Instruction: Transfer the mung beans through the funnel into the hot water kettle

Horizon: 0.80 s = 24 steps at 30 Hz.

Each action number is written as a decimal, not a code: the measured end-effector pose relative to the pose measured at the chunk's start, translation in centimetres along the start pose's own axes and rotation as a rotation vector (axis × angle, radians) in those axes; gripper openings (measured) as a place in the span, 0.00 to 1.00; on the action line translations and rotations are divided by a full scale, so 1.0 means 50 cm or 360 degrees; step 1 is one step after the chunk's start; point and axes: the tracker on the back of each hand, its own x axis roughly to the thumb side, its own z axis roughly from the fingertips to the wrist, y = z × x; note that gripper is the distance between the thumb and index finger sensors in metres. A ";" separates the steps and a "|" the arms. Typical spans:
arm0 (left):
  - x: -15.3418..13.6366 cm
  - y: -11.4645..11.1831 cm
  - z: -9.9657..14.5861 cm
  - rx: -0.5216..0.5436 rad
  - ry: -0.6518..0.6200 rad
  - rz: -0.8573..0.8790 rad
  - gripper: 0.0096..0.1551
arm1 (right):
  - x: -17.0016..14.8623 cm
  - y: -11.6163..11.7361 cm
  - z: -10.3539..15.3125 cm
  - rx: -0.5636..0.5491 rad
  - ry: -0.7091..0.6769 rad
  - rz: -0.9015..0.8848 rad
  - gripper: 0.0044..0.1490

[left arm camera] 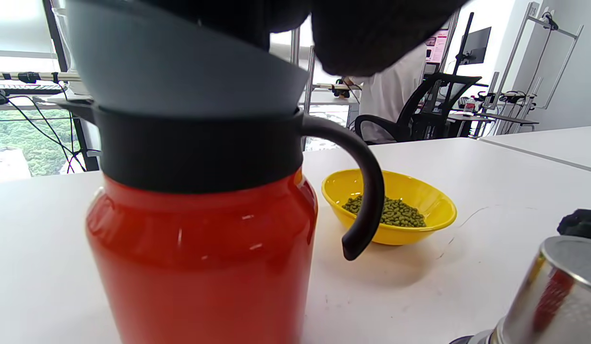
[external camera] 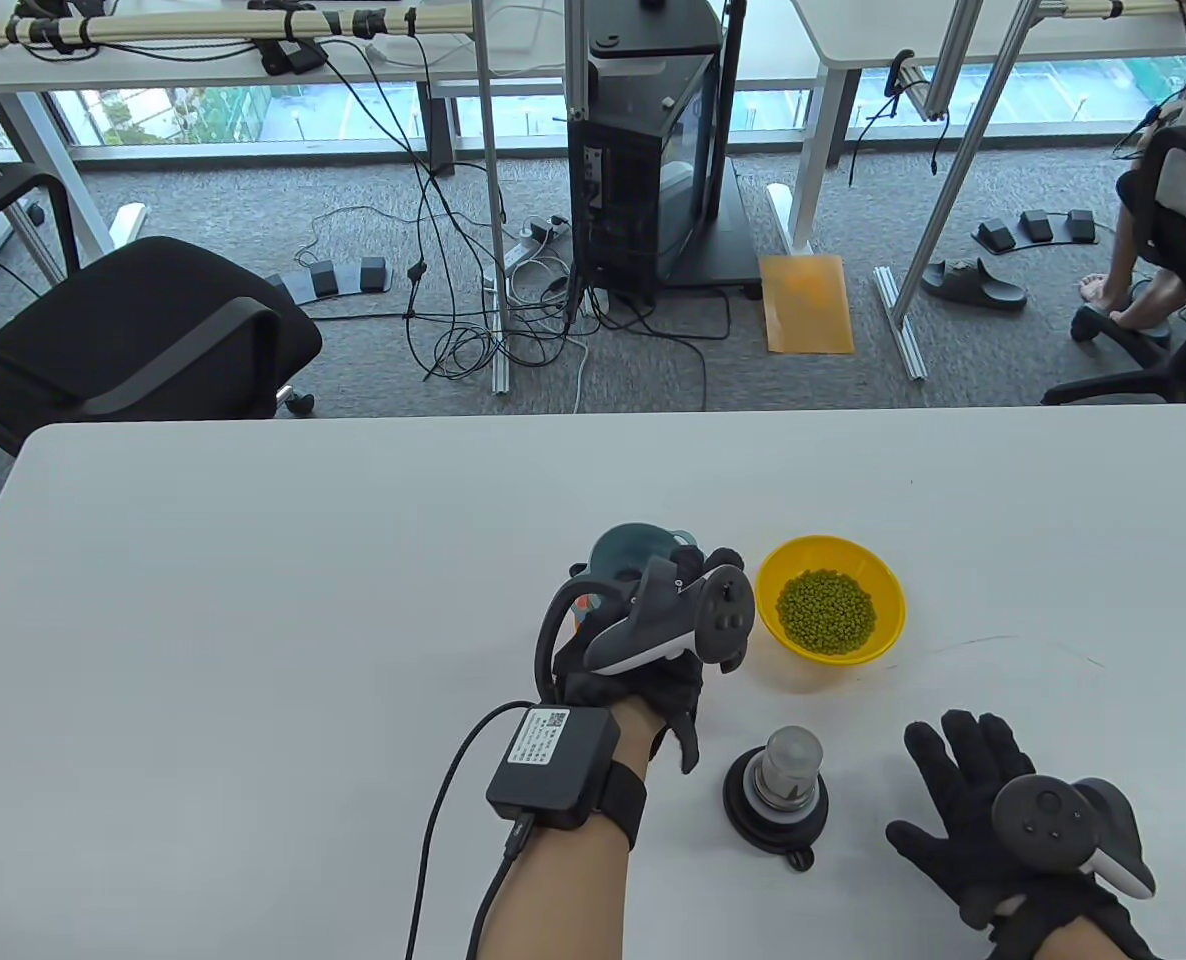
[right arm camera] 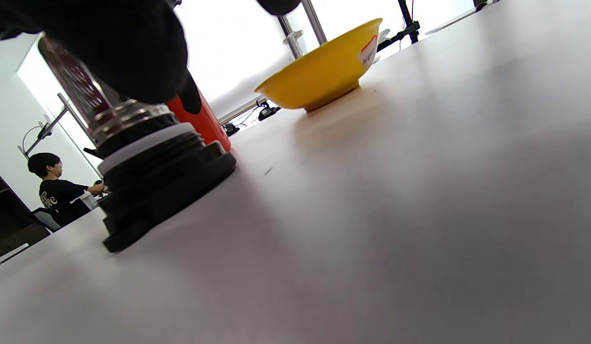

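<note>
A red kettle [left arm camera: 199, 248] with a black collar and handle stands on the white table [external camera: 253, 620]. A grey funnel [left arm camera: 180, 67] sits in its mouth. My left hand [external camera: 688, 570] is on top of the funnel [external camera: 621, 545] and holds its rim; the tracker hides most of the kettle [external camera: 585, 606] in the table view. A yellow bowl [external camera: 883, 580] of mung beans [external camera: 825, 612] stands just right of the kettle. My right hand [external camera: 963, 765] rests flat and open on the table, empty, right of the kettle lid [external camera: 776, 790].
The black kettle lid with a steel stopper stands upside down near the front edge, and shows in the right wrist view [right arm camera: 152, 162]. The bowl [right arm camera: 324, 71] is behind it there. An office chair [external camera: 133, 330] stands beyond the table's far left edge.
</note>
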 end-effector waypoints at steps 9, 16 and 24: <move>-0.038 0.011 0.131 -0.0035 0.0166 0.0040 0.45 | 0.005 0.009 -0.002 0.0043 0.0034 0.0072 0.61; -0.052 -0.111 0.208 0.0018 0.0145 -0.0018 0.46 | 0.008 0.011 0.000 0.0038 0.0046 0.0094 0.60; -0.105 -0.273 0.218 -0.0043 0.0290 0.0333 0.46 | 0.009 0.022 -0.003 0.0064 0.0062 0.0108 0.58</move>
